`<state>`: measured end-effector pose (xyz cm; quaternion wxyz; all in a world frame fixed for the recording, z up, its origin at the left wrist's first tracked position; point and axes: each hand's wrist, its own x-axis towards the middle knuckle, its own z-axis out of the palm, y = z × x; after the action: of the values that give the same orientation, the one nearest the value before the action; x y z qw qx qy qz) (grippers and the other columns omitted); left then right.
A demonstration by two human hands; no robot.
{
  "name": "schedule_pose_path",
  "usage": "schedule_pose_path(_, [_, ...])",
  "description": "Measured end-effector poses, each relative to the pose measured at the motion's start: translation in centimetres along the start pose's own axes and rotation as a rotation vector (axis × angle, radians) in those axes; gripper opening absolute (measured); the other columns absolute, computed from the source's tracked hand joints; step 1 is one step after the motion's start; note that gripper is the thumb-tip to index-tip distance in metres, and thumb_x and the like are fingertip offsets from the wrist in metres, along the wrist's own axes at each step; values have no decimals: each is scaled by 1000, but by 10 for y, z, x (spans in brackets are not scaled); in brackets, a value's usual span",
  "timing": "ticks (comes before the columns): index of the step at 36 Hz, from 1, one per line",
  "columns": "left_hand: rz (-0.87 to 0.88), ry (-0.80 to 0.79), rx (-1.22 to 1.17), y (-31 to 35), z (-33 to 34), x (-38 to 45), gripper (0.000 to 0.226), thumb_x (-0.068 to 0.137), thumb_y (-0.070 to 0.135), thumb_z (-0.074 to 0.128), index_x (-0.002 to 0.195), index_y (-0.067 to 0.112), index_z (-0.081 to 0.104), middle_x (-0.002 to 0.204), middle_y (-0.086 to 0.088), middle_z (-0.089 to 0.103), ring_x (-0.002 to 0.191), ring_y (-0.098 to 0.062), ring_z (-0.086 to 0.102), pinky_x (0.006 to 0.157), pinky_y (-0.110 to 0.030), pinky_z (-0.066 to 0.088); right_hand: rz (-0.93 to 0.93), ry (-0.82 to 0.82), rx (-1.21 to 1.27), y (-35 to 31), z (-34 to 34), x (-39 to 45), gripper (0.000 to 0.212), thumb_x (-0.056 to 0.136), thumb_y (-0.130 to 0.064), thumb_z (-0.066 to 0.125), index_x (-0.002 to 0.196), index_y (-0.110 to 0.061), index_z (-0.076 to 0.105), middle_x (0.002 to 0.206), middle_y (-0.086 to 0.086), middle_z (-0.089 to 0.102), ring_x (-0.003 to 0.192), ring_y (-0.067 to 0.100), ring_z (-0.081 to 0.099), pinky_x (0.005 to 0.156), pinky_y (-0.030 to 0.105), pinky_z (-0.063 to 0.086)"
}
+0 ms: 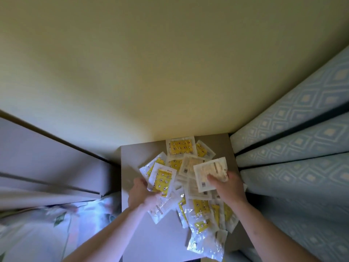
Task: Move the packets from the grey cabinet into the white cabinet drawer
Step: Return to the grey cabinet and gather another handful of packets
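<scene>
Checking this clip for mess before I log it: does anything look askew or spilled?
The packets lie in a loose overlapping heap on the grey surface, tilted every way, not stacked. The left hand holds a yellow packet; the right hand holds a pale packet. No visible damage.

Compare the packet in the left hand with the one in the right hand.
The left hand grips a yellow packet; the right hand grips a pale packet. The yellow one stands taller than wide; the pale one is squarer. Both are clear-edged and lifted above the pile.
</scene>
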<state>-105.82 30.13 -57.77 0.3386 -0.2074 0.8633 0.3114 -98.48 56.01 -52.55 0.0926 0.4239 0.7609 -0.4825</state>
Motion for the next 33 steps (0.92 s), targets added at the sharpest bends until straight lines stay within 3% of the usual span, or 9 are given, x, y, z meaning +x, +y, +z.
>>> schedule_pose_path(3, [12,-24,22,-6,-2,3,34,73,39,82,87,27,54,88,12,60,86,-18,62,69,-26,48,5,-38,-131,-8,12,17,15,81,-32,80,91,-22,75,86,-6,74,75,8,68,61,25,55])
schedule_pose_path(6, [51,-32,33,-16,-3,8,22,77,39,80,76,25,62,74,12,63,79,-17,66,66,-25,50,69,-28,-209,-8,27,31,15,76,-38,80,84,-28,72,85,-7,74,82,17,70,76,36,60])
schedule_pose_path(11, [109,-15,-200,-24,-8,3,38,85,24,77,57,16,52,64,4,61,69,-22,60,60,-23,41,107,60,-208,-5,38,39,20,71,-37,78,84,-23,70,82,-6,72,81,20,70,73,39,61])
schedule_pose_path(16, [190,-107,-98,-31,-25,-17,22,86,25,78,85,17,57,87,6,53,77,-14,50,55,-7,36,96,35,-97,-6,27,30,26,78,-25,78,102,-18,71,97,0,73,83,20,70,60,30,59])
schedule_pose_path(19, [300,-74,74,-40,-23,-26,30,82,25,79,71,23,51,87,4,49,83,-18,49,62,-7,34,137,19,-14,4,15,14,24,78,-25,80,101,-20,73,95,-2,74,89,21,71,80,42,61])
schedule_pose_path(22, [349,-50,194,-47,-13,-27,40,80,26,73,60,32,39,84,9,44,94,-27,52,71,-25,33,184,3,54,19,4,-5,12,81,-22,80,91,-22,75,91,0,76,86,19,71,79,37,58])
schedule_pose_path(27, [378,-15,310,-52,6,-26,20,85,33,71,99,21,64,116,4,47,111,-20,46,91,-25,41,269,-27,90,32,8,-21,11,83,-25,80,79,-24,69,81,-8,68,76,14,61,69,27,45])
schedule_pose_path(30, [360,-5,309,-54,11,-26,18,84,35,72,98,28,66,111,7,52,110,-19,46,90,-24,40,324,-28,136,35,22,-22,12,80,-23,82,79,-23,70,82,-5,70,78,15,64,65,27,48])
schedule_pose_path(33, [337,-12,239,-56,10,-23,23,80,33,75,72,33,53,81,9,54,88,-18,53,68,-26,36,351,-5,151,43,34,-21,24,72,-27,85,91,-17,74,88,2,75,81,20,71,71,35,59])
